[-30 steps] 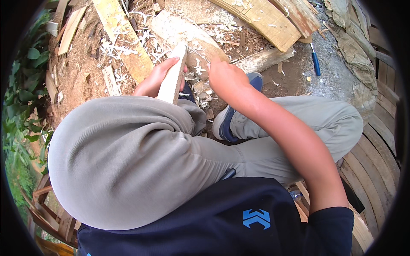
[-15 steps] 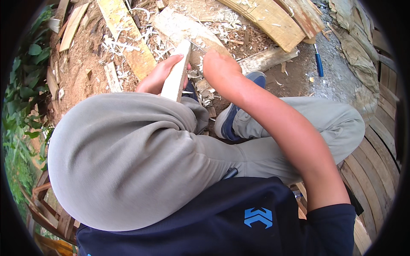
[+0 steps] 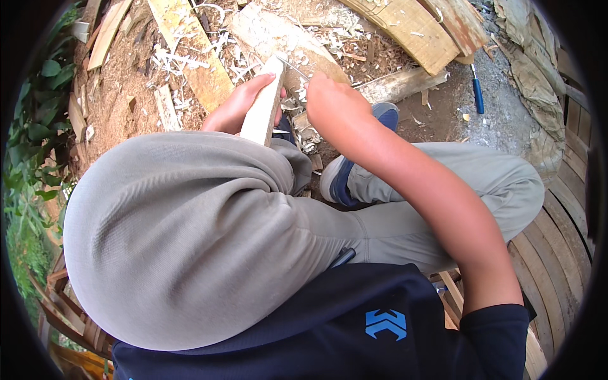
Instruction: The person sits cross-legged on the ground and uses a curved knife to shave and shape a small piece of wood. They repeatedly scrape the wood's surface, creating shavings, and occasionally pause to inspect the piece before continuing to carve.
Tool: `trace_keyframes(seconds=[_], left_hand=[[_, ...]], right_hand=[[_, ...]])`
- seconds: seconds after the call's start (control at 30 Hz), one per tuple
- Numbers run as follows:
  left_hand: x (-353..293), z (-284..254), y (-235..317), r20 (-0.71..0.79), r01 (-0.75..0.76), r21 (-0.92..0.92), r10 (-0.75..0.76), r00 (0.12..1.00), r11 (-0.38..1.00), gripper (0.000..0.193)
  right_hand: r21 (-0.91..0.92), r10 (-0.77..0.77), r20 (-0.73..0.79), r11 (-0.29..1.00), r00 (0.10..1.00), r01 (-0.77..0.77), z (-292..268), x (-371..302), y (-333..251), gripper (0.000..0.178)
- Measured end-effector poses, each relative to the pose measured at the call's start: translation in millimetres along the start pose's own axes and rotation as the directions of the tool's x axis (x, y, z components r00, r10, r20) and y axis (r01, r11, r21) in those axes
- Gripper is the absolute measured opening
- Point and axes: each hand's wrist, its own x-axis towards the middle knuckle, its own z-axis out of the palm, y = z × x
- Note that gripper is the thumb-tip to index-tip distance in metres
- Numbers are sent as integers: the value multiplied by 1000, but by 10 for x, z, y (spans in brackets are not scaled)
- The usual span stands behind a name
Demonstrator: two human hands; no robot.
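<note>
My left hand [image 3: 235, 109] is closed around a pale, squared piece of wood [image 3: 261, 113], thumb along its side. The wood slants upward from beside my knee, its far end raised. My right hand [image 3: 339, 101] is a fist around a carving tool, whose handle is hidden inside the fingers. The tool's thin, slightly curved metal blade [image 3: 293, 66] reaches left from the fist and meets the wood's far end.
Wood shavings [image 3: 190, 60] litter the dirt floor. Beyond my hands lie a broad board [image 3: 288, 38], a yellowish plank [image 3: 193, 54] and thick timbers [image 3: 405, 28]. A blue-handled tool [image 3: 477, 95] lies at the right. My shoe [image 3: 342, 180] is below my right hand.
The blade's tip has shifted slightly left across the wood's far end. My right hand is a little farther right and lower in view. Both hands keep their hold.
</note>
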Motion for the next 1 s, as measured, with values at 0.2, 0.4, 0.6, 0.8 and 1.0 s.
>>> trace_keyframes(seconds=[0.2,0.4,0.6,0.8,1.0], left_hand=[[4,-3,0,1,-25,-14,25,1000,1000,46],[121,-170,-143,108,-104,-128,118,987,986,47],[176,-118,-159,65,-178,-156,190,980,972,48],[91,-98,-115,102,-136,-104,146,984,985,46],[15,-91,-82,-24,-121,-34,120,993,992,45]], right_hand=[[-30,42,3,999,999,-42,50,139,-122,24],[-139,-23,-57,990,998,15,74,193,-184,21],[-237,-148,-103,964,984,120,102,538,14,19],[-122,-119,-68,986,991,110,-41,48,221,21],[64,-14,-106,998,994,21,206,-98,77,33]])
